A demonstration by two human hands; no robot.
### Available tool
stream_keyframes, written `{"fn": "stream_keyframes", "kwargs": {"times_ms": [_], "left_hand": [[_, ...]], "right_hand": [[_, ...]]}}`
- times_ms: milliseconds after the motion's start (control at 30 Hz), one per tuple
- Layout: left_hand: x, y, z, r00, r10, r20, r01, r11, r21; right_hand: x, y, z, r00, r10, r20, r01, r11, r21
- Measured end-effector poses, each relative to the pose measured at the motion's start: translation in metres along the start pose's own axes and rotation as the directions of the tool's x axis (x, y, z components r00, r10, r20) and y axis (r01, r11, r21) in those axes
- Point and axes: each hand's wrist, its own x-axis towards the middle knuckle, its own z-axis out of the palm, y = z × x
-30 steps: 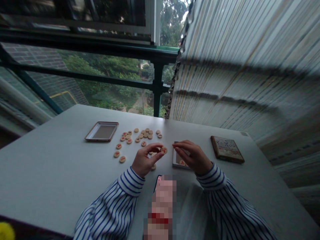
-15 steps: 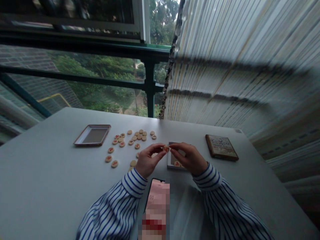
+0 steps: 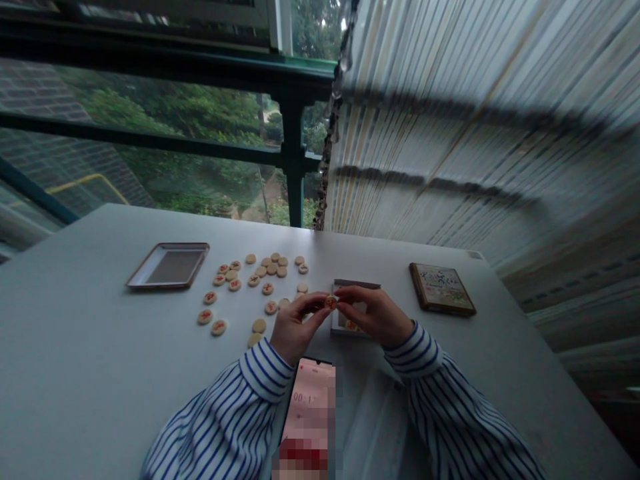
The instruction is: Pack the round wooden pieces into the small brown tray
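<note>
Both hands meet over the white table (image 3: pixel 90 347), pinching one round wooden game piece (image 3: pixel 331 302) with a red mark. My left hand (image 3: pixel 295 327) holds it from the left with thumb and forefinger. From the right, my right hand (image 3: pixel 376 315) grips the same piece with its fingertips. Just behind and below the piece sits a small open box (image 3: pixel 350 287) with a few pieces inside. Several more wooden pieces (image 3: pixel 260 280) lie scattered to the left of my hands.
An empty shallow tray (image 3: pixel 167 265) lies at the left, a decorated box lid (image 3: pixel 441 288) at the right. A phone (image 3: pixel 310 407) rests near the front edge between my striped sleeves. Beyond the table are a window railing (image 3: pixel 150 141) and slatted blinds (image 3: pixel 475 133).
My left hand carried the piece rightward until my right hand's fingertips closed on it too. The view shifted, so everything on the table sits a little further left.
</note>
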Motion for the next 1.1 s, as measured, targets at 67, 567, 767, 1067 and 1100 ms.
{"fn": "stream_keyframes", "kwargs": {"times_ms": [67, 567, 767, 1067, 1100], "left_hand": [[-0.0006, -0.0007, 0.0011, 1.0, -0.012, 0.006, 0.012, 1.0, -0.018], [-0.0037, -0.0028, 0.0031, 0.998, -0.056, 0.004, 0.057, 0.996, -0.064], [-0.0031, -0.0041, 0.0028, 0.992, -0.124, -0.031, 0.121, 0.989, -0.09], [-0.0021, -0.005, 0.0027, 0.979, -0.196, -0.054, 0.19, 0.976, -0.11], [-0.0019, -0.0047, 0.0028, 0.978, -0.203, -0.052, 0.196, 0.974, -0.116]], "right_hand": [[0.0001, 0.0016, 0.0019, 1.0, -0.002, 0.012, 0.002, 1.0, 0.027], [0.0009, 0.0021, 0.005, 1.0, 0.001, 0.011, -0.002, 0.993, 0.117], [0.0, 0.0019, 0.0041, 0.999, -0.007, 0.036, 0.003, 0.995, 0.103], [0.0002, 0.0006, 0.0038, 0.998, -0.036, 0.052, 0.03, 0.992, 0.119], [0.0003, 0.0008, 0.0038, 0.998, -0.04, 0.058, 0.032, 0.992, 0.125]]}}
